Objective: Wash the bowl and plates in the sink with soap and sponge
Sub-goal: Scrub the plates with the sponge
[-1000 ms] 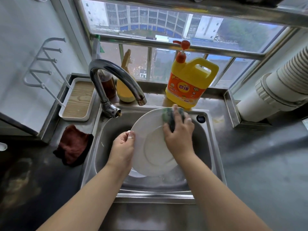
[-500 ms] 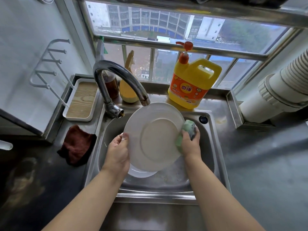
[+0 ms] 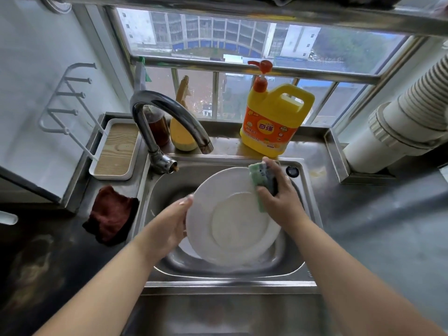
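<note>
White and round, the plate (image 3: 232, 219) stands tilted over the steel sink (image 3: 225, 283), its face turned up toward the camera, with a second white dish partly showing beneath its lower edge. The left hand (image 3: 167, 226) steadies the plate at its left rim, fingers hidden behind it and the thumb tip lying along the edge, so its grip is curled round the rim. The right hand (image 3: 278, 197) is closed round a green sponge (image 3: 258, 180) with a dark scouring side, pressing it against the plate's upper right rim. Behind the sink on the steel tabletop (image 3: 363, 214) stands a yellow soap jug (image 3: 274, 122) with an orange pump; its orange label carries large Chinese characters, and the smaller print on it is too fine to read. A curved chrome tap (image 3: 169, 110) arches over the basin's left corner, with a brown bottle (image 3: 158, 127) and a yellow scoop-like thing (image 3: 183, 132) just behind it. A dark red cloth (image 3: 110, 214) lies left of the sink, near a white tray (image 3: 116, 149) with a wooden base.
</note>
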